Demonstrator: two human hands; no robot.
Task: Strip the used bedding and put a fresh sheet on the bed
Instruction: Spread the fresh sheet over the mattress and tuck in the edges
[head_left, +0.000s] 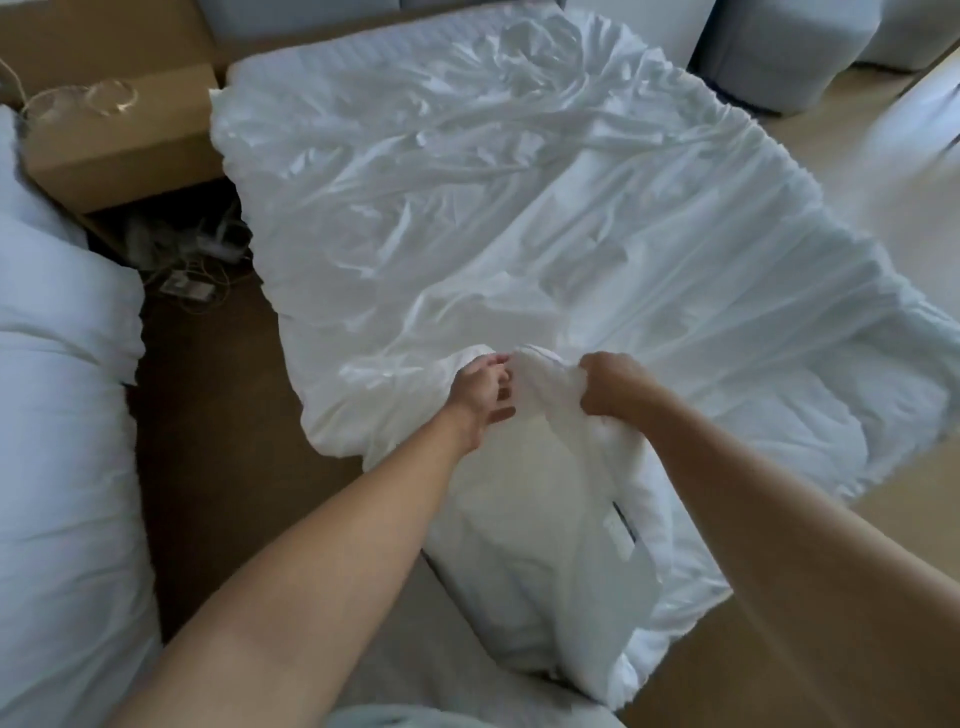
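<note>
A white sheet (519, 208) lies crumpled and wrinkled over the bed, reaching from the far headboard end down to me. Its near edge is bunched up at the foot of the bed. My right hand (613, 384) grips a fistful of that bunched fabric. My left hand (483, 387) is just beside it, fingers curled loosely at the fold of the sheet; whether it pinches the cloth is unclear. More white bedding (545, 571) hangs down below my hands, with a dark mattress edge showing.
A second bed with white bedding (62, 415) fills the left side. A brown nightstand (119, 135) stands between the beds, with cables (192, 260) on the dark floor below it. Grey upholstered seats (779, 47) stand at the far right on light flooring.
</note>
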